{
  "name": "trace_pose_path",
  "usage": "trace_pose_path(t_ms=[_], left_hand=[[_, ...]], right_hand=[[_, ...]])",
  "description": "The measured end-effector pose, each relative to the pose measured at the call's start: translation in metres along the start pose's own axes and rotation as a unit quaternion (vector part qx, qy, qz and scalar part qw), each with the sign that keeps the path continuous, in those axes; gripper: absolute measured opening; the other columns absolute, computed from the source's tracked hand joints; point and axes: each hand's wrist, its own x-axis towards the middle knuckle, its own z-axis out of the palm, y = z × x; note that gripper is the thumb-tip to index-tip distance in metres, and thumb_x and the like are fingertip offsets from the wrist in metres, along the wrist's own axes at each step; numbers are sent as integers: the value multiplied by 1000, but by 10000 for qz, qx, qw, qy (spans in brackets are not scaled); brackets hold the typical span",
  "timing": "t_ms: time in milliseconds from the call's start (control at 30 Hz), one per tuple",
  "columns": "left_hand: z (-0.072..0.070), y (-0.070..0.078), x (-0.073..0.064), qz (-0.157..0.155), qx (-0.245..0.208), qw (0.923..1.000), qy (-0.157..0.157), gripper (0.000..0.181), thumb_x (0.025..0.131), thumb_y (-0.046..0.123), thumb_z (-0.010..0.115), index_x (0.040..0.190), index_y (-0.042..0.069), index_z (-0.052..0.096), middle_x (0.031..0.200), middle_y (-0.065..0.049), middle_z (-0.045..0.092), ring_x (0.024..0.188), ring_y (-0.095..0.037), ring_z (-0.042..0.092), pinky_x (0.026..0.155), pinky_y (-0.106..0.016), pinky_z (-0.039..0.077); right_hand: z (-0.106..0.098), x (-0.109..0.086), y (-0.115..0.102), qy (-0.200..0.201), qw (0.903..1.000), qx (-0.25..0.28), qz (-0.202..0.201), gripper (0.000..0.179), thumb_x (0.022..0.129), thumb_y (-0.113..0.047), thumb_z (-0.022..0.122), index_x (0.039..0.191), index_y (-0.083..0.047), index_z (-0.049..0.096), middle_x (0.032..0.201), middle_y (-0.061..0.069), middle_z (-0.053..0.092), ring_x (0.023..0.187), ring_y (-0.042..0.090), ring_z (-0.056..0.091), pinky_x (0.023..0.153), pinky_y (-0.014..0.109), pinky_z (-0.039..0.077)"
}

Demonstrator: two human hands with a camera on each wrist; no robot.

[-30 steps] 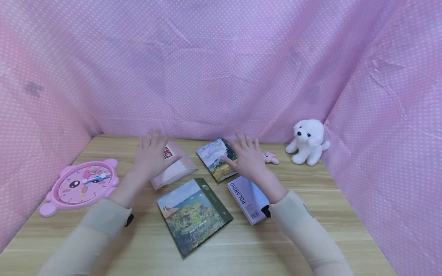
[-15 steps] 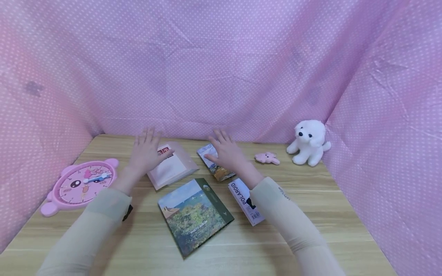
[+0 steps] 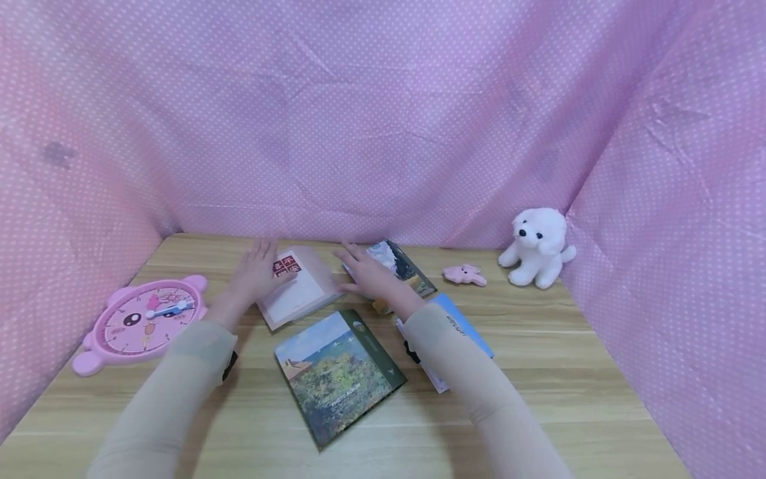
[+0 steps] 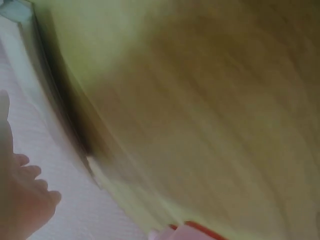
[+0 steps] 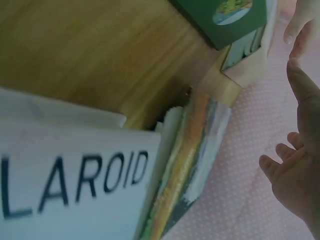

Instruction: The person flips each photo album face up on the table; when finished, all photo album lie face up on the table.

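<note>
My left hand [image 3: 254, 276] is spread over the left edge of a pale booklet with red characters [image 3: 302, 293]; whether it touches cannot be told. Fingers straight, my right hand [image 3: 374, 276] hovers between that booklet and a painting-covered album [image 3: 407, 269], partly covering the latter. Below them lies a photo album [image 3: 341, 372] with a landscape cover and green spine. A POLAROID album [image 5: 75, 175] shows large in the right wrist view; in the head view my right sleeve hides much of it. Neither hand grips anything.
At the left of the wooden table [image 3: 251, 426] lies a pink toy clock [image 3: 146, 319]. A small pink plush [image 3: 465, 274] and a white plush dog [image 3: 534, 247] are at the back right. Pink dotted cloth [image 3: 371, 120] encloses the back and sides.
My right hand has swept left from over the painting-covered album toward the pale booklet, uncovering the small pink plush. My left hand has shifted slightly, with its fingers lower. The albums stay in place.
</note>
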Motion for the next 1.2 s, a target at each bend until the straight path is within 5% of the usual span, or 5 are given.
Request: trace_pose_path(t_ms=[200,500,867,1200], left_hand=[[7,-7,2,-98,-358,9992,-113,90,92,49,53,145,-11,13,151,-33,9,138,-50,9,114,-59,9],[9,-7,8,-190,-612,9979,4,86,84,50,64,142,-6,33,145,-30,32,131,-50,27,110,-63,16],[3,-9,12,-208,-752,9962,-397,87,80,43,72,142,-4,34,143,-30,33,129,-50,28,107,-65,19],[-10,-2,5,-229,-1086,9910,-745,83,81,31,73,143,-5,31,146,-31,26,131,-50,23,108,-64,19]], right_hand=[[15,6,2,-616,9964,477,341,80,87,-41,65,151,-18,22,157,11,17,142,27,23,114,39,29],[25,14,-3,-967,9904,827,545,74,89,-42,62,150,-18,27,156,9,23,142,24,24,116,38,25],[33,19,-4,-895,9946,418,315,61,92,-42,58,144,-17,39,146,1,43,140,25,29,115,35,26],[33,20,-7,-1036,9852,1313,365,63,92,-38,59,146,-17,35,147,2,41,137,20,35,113,33,30]])
